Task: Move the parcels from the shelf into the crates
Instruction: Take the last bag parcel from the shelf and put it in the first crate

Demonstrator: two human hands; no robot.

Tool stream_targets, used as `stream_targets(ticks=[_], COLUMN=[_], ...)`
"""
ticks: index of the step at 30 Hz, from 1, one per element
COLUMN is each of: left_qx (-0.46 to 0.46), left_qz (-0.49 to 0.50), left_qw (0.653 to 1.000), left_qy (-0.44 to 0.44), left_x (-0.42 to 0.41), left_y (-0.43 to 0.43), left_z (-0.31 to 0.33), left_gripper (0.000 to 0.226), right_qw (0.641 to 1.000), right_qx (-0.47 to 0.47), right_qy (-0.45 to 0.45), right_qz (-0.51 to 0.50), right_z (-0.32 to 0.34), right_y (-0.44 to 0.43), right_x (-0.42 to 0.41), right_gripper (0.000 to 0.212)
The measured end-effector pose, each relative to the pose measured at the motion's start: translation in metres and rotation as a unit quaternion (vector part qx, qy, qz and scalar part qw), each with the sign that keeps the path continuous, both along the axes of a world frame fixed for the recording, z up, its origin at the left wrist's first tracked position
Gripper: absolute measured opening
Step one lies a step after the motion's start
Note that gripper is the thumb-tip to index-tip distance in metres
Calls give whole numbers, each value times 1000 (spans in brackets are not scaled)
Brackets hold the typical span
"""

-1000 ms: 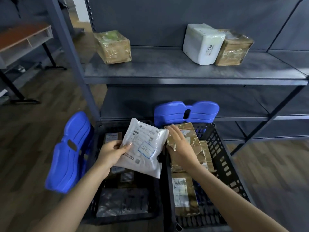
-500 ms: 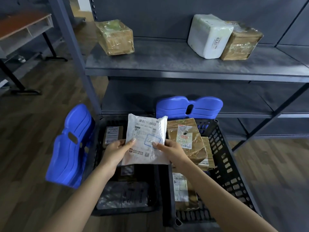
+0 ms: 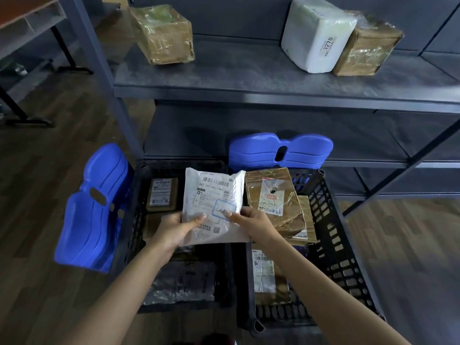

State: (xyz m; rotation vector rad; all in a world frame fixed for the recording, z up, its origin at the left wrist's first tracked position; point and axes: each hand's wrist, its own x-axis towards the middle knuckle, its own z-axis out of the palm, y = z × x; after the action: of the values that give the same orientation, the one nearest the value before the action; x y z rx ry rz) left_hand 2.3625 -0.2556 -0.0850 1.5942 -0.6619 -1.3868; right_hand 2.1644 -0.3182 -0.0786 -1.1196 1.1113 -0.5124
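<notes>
Nearest us, low in the view: two bare forearms reach forward over two black crates that stand side by side on a wooden floor point(image 3: 49, 158).
Left hand point(image 3: 174, 226): it grips the lower left edge of a white mailer point(image 3: 211, 195), thumb on the printed face and the rest tucked behind.
Right hand point(image 3: 251, 220): it pinches the lower right edge of the same mailer; on both sides we see the fingers point(image 3: 199, 218) closed on the parcel, not spread.
White mailer: held in the air with its barcode label facing us, over the seam between the crates and mostly above the left one.
Left crate point(image 3: 132, 195): we make out a grey plastic bag point(image 3: 181, 282) lying at the near end and a small brown box point(image 3: 163, 194) with a white label at the far end.
Right crate point(image 3: 331, 232): a taped brown parcel point(image 3: 271, 195) lies tilted on top of other brown parcels, just beside the right hand; a labelled brown packet point(image 3: 266, 277) lies nearer to us on the bottom.
Blue lids: one blue lid point(image 3: 94, 207) stands open off the left crate's outer side, another blue lid point(image 3: 281, 151) stands up behind the right crate.
Shelf point(image 3: 249, 70): above and beyond the crates, three parcels sit on the grey board; a taped brown box point(image 3: 165, 36) is at the left, well apart from a white block marked 3270 point(image 3: 316, 36), which touches a second taped brown box point(image 3: 366, 46) at the right.
Far left: a desk point(image 3: 25, 18) with dark legs stands beyond the shelf post.
</notes>
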Motion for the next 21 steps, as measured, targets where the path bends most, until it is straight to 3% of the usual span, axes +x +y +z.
stream_targets(ticks=[8, 14, 21], left_qx=[32, 105, 163], left_qz=[17, -7, -38], left_qw=[999, 994, 985], left_qy=[-26, 4, 38], left_x=[7, 37, 97], left_y=[12, 43, 72], left_z=[-29, -71, -120], left_gripper=[40, 44, 44], right_qw=[998, 991, 980], right_qx=[27, 77, 140], right_qy=[59, 105, 142], right_qz=[-6, -17, -26], right_z=[-30, -75, -133], right_y=[0, 30, 68], right_x=[14, 52, 111], right_gripper=[25, 16, 22])
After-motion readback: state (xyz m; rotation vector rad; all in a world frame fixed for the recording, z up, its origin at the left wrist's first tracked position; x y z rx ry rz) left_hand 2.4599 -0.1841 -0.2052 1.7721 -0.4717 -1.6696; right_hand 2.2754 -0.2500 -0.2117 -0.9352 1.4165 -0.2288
